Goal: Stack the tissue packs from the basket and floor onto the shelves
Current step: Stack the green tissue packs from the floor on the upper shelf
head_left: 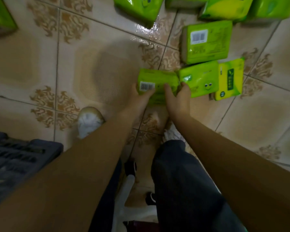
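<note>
Gripping one green tissue pack [157, 79] from both ends, the person bends low over the tiled floor [40, 67]. The left fingers [135, 87] curl round the end with the barcode label. The right fingers [167, 88] lie over the top face, with the thumb tucked into the seam where the smiley-face pack [201, 81] butts against it. Both sets of fingers are closed on the same pack. I cannot tell whether it has left the tiles or is resting on them.

A grip at both ends makes sense for a soft, slippery wrapper. It keeps the pack square and stops it from sagging or sliding. The thumb in the seam probably also frees the pack from its neighbour.

Just beyond the right fingers, past the smiley-face pack, lies a yellow pack [229, 79]. Further out from the fingertips a barcode-up pack [208, 42] lies flat. More green packs [137, 7] sit along the far edge, well out of reach. Behind the left fingers, near the elbow, is the dark slatted basket [15, 161]. Beside the left forearm is a white shoe [90, 121].

No shelves are in view, and many packs remain on the floor, so the task looks to be at an early or middle stage.
</note>
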A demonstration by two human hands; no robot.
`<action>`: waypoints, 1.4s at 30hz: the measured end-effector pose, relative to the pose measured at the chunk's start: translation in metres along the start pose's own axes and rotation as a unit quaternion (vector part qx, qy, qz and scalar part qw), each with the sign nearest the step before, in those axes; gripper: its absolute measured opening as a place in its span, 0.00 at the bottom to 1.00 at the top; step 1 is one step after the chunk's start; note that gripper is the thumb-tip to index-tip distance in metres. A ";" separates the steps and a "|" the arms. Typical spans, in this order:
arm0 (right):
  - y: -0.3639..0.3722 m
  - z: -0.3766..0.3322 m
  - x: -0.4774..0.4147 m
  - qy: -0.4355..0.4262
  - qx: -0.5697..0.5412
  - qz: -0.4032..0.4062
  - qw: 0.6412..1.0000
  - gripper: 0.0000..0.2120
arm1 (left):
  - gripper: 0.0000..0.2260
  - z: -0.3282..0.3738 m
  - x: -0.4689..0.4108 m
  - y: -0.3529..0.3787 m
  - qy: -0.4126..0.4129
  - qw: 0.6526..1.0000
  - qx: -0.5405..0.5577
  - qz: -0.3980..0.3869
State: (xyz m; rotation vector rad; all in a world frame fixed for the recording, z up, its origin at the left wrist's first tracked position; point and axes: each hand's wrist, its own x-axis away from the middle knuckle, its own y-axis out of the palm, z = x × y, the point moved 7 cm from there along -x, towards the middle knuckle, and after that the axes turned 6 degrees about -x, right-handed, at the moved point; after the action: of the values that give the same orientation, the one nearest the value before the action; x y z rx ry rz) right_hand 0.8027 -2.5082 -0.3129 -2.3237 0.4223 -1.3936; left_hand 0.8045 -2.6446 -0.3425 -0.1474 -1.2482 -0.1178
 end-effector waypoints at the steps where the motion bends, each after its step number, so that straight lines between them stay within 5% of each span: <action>1: -0.003 -0.001 0.008 0.008 -0.039 0.001 0.999 0.28 | 0.24 0.004 0.011 -0.006 0.008 1.000 -0.004 0.006; 7: -0.048 -0.054 0.100 0.020 -0.059 -0.035 0.997 0.21 | 0.16 0.045 0.121 -0.041 0.008 0.999 0.034 0.029; 10: -0.085 -0.119 0.163 -0.011 -0.080 -0.039 0.996 0.19 | 0.25 0.083 0.200 -0.063 0.005 0.997 0.066 0.039; 12: -0.110 -0.177 0.213 -0.059 -0.073 -0.055 0.994 0.19 | 0.28 0.115 0.263 -0.081 0.012 0.995 0.092 0.043; 18: -0.170 -0.346 0.377 -0.241 -0.018 -0.142 0.960 0.16 | 0.15 0.219 0.473 -0.146 0.125 0.961 0.215 0.119; 23: -0.184 -0.454 0.533 -0.460 0.108 -0.230 0.851 0.29 | 0.15 0.271 0.628 -0.223 0.283 0.891 0.268 0.232; 31: -0.157 -0.559 0.766 -0.676 0.112 -0.259 0.681 0.20 | 0.15 0.275 0.830 -0.356 0.447 0.765 0.330 0.325; 37: -0.099 -0.574 0.942 -0.761 0.025 -0.296 0.577 0.19 | 0.21 0.221 0.994 -0.463 0.516 0.653 0.307 0.461; 42: -0.017 -0.554 1.067 -0.769 -0.010 -0.366 0.523 0.21 | 0.18 0.132 1.073 -0.553 0.488 0.589 0.333 0.551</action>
State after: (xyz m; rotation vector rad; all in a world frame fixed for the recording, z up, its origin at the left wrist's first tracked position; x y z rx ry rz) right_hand 0.8008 -3.0706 0.7494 -2.6987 -1.1489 0.9473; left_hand 0.9232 -3.1747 0.7438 -0.1425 0.1500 1.2235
